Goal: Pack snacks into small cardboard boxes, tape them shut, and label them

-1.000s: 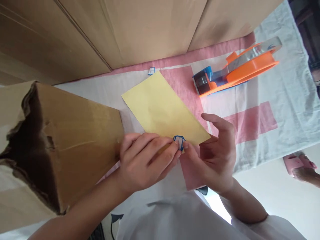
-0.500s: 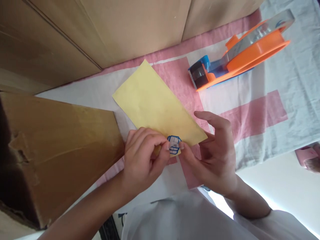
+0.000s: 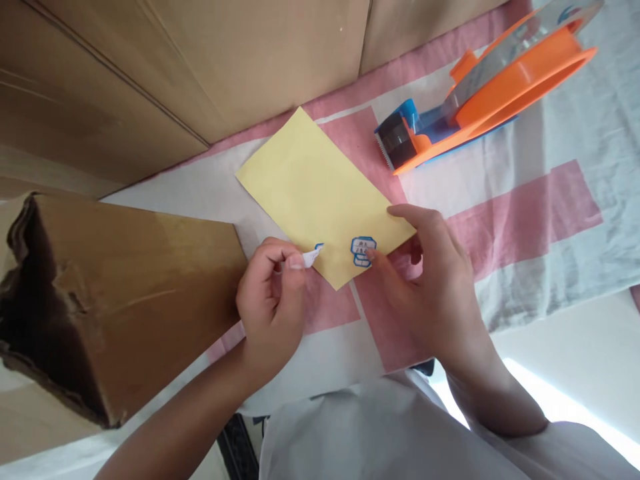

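A sheet of yellow paper [image 3: 305,180] lies at a slant over the cloth, one corner pointing toward me. My right hand [image 3: 435,273] grips its right side, thumb on top at a small blue-outlined label [image 3: 363,245] with writing, index finger along the edge; the other fingers are partly hidden. Over the paper's lower left edge, my left hand [image 3: 273,287] pinches a small white paper piece [image 3: 311,257] with a blue mark, between thumb and index finger. This piece looks curled and is apart from the label.
A blue and orange tape dispenser [image 3: 480,107] stands on the pink and white cloth [image 3: 530,220] at the upper right. An open-ended cardboard box [image 3: 155,293] is left of my left hand. A cardboard panel [image 3: 280,53] rises behind the paper.
My left hand has moved left, away from the right thumb, with the small white paper piece now showing in its pinch. The blue-outlined label stays on the yellow paper by my right thumb.
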### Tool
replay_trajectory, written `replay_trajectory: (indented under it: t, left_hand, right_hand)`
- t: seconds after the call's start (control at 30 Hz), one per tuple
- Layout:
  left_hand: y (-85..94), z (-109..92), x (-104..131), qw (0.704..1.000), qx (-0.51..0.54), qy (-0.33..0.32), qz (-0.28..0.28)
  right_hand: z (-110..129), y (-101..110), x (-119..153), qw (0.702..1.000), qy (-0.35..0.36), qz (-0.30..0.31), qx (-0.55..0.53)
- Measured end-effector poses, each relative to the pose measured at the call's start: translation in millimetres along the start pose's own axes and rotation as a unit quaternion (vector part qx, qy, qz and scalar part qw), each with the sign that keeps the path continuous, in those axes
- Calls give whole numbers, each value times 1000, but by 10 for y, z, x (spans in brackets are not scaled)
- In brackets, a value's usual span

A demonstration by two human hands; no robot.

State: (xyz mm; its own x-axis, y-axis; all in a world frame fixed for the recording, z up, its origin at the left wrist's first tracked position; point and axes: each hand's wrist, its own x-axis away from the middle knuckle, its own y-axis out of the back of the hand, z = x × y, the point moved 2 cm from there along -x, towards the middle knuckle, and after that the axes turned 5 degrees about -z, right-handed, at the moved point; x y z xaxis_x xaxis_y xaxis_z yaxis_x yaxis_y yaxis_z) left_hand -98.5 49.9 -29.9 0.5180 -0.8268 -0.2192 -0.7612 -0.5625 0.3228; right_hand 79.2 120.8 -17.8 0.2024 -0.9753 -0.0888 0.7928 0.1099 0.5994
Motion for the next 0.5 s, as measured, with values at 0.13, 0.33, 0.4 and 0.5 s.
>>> replay_trajectory:
  t: [0.13, 0.33, 0.4, 0.5]
  left_hand:
    - [14, -11, 1, 999, -20, -26, -4]
    - [184, -169, 7, 861, -218, -461, -7]
    - [190, -208, 28, 799, -246, -548, -20]
    - [106, -285, 82, 766, -270, -583, 13]
  right_hand:
    - [59, 92, -64, 984, 86, -128, 93]
    - [130, 88, -26, 951, -51, 193, -236]
    - [124, 57, -5, 912, -98, 267, -295]
    - [115, 25, 14, 873, -115, 318, -351]
